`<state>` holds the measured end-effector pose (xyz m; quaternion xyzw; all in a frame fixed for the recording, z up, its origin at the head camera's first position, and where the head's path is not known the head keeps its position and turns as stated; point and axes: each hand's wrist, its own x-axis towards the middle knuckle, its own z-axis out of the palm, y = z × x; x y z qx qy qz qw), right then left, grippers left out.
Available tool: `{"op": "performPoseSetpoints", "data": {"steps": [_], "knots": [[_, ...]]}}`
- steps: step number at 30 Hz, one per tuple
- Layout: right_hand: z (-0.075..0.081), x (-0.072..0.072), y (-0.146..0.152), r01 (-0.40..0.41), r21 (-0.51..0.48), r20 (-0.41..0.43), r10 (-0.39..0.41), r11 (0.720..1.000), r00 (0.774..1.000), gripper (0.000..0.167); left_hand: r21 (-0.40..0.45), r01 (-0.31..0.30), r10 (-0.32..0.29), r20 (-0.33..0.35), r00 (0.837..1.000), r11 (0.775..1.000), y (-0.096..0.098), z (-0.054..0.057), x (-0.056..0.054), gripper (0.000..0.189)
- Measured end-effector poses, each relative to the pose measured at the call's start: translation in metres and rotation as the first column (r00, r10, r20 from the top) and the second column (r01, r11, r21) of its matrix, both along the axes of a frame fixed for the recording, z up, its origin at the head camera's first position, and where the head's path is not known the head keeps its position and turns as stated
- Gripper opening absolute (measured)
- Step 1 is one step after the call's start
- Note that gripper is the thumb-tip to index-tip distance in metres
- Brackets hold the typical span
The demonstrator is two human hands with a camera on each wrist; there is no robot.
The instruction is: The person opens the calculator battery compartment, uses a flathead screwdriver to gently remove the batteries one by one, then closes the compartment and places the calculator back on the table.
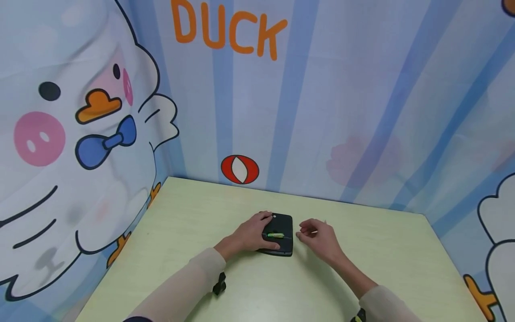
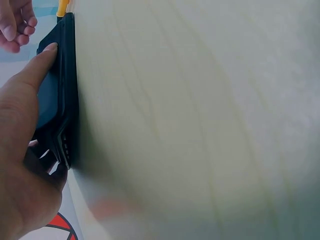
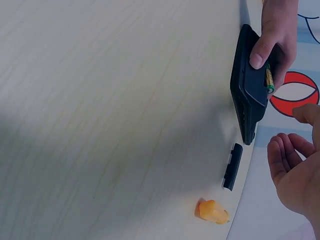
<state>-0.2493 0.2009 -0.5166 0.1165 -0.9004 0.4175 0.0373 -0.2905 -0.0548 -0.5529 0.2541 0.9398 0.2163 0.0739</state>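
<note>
Left sleeve point(image 1: 181, 284), nearest the head camera; left-hand grip point(image 1: 254, 232) clasps the black device point(image 1: 283, 223) on the table point(image 1: 394, 250), green battery point(image 1: 276, 235) at its upper face; right-hand grip point(image 1: 320, 240) beside it, empty, fingers loosely curled; steady, level holding should prevent the battery slipping

The left sleeve point(image 1: 181, 290), at lower centre-left of the head view, is a long, plain, pale beige one that ends close to the wrist. A small black piece point(image 1: 219, 284) with a knobby outline sits under its cuff, and a dark, curved edge point(image 1: 137, 319) crosses it at the bottom of the frame. The right sleeve point(image 1: 386, 305), lower right, is the same pale beige; beside its cuff shows a black-and-yellow piece point(image 1: 359, 315), partly cut off by the frame. Both hands are bare.
</note>
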Motion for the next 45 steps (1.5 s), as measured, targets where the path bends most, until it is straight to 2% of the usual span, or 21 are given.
{"op": "performPoseSetpoints", "data": {"steps": [11,19,29,38,45], "knots": [[0.000,0.005,-0.010,-0.040,-0.026,-0.009,0.040,0.999,0.999,0.027,0.020,-0.002,0.001,0.014,1.000,1.000,0.000,0.000,-0.002,0.105],[-0.006,0.005,-0.019,-0.081,-0.005,-0.058,0.081,0.997,0.995,0.024,0.013,0.001,-0.001,0.007,1.000,1.000,0.000,-0.001,-0.002,0.106],[-0.013,0.000,-0.031,-0.131,0.108,-0.095,0.141,0.986,0.985,0.020,0.019,0.015,-0.015,-0.008,1.000,1.000,0.000,-0.001,-0.001,0.105],[-0.017,-0.005,-0.038,-0.157,0.231,-0.146,0.194,0.960,0.970,0.017,0.004,0.027,-0.027,-0.023,0.999,1.000,0.001,0.000,-0.001,0.104],[-0.012,-0.011,-0.044,-0.170,0.306,-0.087,0.205,0.937,0.975,0.017,0.006,0.011,-0.011,-0.011,1.000,1.000,0.000,-0.003,-0.003,0.104]]}}
